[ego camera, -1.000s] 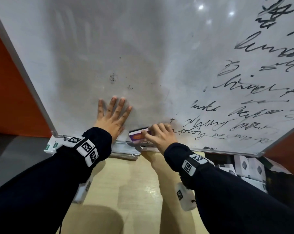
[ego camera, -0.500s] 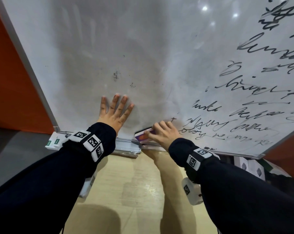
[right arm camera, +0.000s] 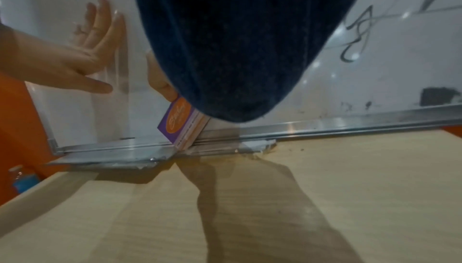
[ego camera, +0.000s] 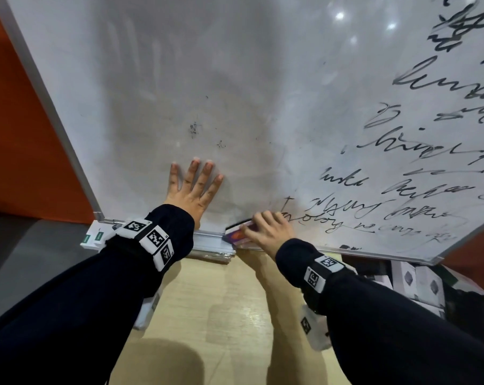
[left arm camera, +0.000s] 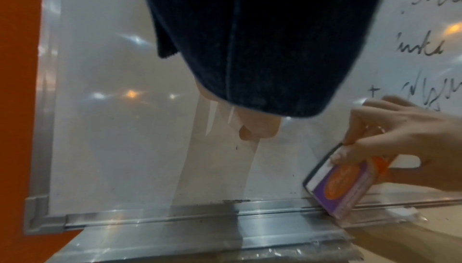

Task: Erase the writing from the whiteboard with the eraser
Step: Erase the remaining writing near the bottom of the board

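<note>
A large whiteboard (ego camera: 235, 79) leans upright on a wooden desk; its left half is wiped to grey smears, and black handwriting (ego camera: 418, 151) covers the right half. My left hand (ego camera: 193, 187) lies flat on the board with fingers spread, near the bottom edge. Just to its right my right hand (ego camera: 265, 229) grips a purple and orange eraser (ego camera: 236, 234) pressed to the board at the bottom frame. The left wrist view shows the eraser (left arm camera: 342, 184) tilted, its black felt against the board, held by the right hand (left arm camera: 390, 139). In the right wrist view the eraser (right arm camera: 182, 125) touches the tray.
An aluminium tray (ego camera: 210, 243) runs along the board's bottom edge. The wooden desk (ego camera: 221, 315) lies below. White boxes (ego camera: 418, 284) are stacked at the lower right, small boxes (ego camera: 92, 236) at the left corner. Orange wall (ego camera: 18, 134) stands behind on the left.
The right hand has slid the eraser a little to the right along the bottom edge. The left hand stays flat on the board.
</note>
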### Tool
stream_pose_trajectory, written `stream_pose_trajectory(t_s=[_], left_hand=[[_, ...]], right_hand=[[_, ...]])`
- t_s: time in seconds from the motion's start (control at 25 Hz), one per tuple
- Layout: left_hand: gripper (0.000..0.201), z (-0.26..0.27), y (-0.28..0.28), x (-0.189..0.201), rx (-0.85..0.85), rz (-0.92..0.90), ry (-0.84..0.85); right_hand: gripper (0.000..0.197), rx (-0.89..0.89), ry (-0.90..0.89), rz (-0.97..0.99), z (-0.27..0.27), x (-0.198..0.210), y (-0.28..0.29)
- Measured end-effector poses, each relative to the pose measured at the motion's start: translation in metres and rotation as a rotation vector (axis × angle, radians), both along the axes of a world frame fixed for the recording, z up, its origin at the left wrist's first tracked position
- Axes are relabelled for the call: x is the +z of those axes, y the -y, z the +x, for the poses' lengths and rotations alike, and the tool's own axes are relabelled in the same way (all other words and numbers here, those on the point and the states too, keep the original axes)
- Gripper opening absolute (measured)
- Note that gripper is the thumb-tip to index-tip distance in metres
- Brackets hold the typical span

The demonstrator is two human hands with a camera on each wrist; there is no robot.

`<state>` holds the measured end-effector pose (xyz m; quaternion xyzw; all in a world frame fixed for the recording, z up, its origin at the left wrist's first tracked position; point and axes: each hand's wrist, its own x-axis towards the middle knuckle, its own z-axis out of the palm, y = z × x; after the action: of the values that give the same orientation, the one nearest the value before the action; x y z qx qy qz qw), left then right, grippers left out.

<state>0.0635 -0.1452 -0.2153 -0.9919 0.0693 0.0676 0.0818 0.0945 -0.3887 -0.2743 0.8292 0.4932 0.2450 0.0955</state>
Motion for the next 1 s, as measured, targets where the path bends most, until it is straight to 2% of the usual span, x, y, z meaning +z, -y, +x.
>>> stream_pose_trajectory(t_s=[0.08, 0.2, 0.32, 0.4, 0.52, 0.64, 0.72, 0.8, 0.92, 1.0], left_hand=[[0.110, 0.001, 0.001, -0.001, -0.013, 0.015, -0.004], [0.111, 0.001, 0.002, 0.000, 0.012, 0.010, -0.022], [0.110, 0.002, 0.005, -0.002, 0.011, -0.001, -0.015], [0.110, 0.000, 0.005, -0.001, 0.013, 0.009, -0.020], [0.111, -0.002, 0.004, 0.001, 0.021, 0.028, -0.005], [0.112, -0.004, 0.003, -0.004, -0.025, 0.038, 0.063], [0.116, -0.009, 0.004, -0.008, -0.067, -0.029, 0.178], [0.120, -0.013, 0.010, -0.008, -0.132, -0.110, 0.350], [0.095, 0.007, 0.024, 0.018, -0.243, -0.114, 0.670], [0.083, 0.029, 0.032, 0.046, -0.239, -0.136, 0.780]], right_hand=[[0.029, 0.007, 0.061, -0.038, 0.005, 0.001, 0.016], [0.040, -0.008, 0.145, 0.071, 0.014, 0.021, 0.045], [0.044, -0.194, 0.124, 0.296, 0.016, 0.048, 0.043], [0.047, -0.287, 0.085, 0.382, 0.013, 0.044, 0.023], [0.061, -0.281, 0.026, 0.303, 0.000, 0.024, 0.003], [0.071, -0.294, -0.002, 0.331, -0.001, 0.032, 0.011], [0.077, -0.352, 0.006, 0.447, 0.005, 0.053, 0.016], [0.073, -0.363, 0.026, 0.505, 0.015, 0.076, 0.017], [0.059, -0.363, 0.035, 0.528, 0.017, 0.086, 0.006], [0.055, -0.362, -0.015, 0.529, 0.009, 0.071, 0.002]])
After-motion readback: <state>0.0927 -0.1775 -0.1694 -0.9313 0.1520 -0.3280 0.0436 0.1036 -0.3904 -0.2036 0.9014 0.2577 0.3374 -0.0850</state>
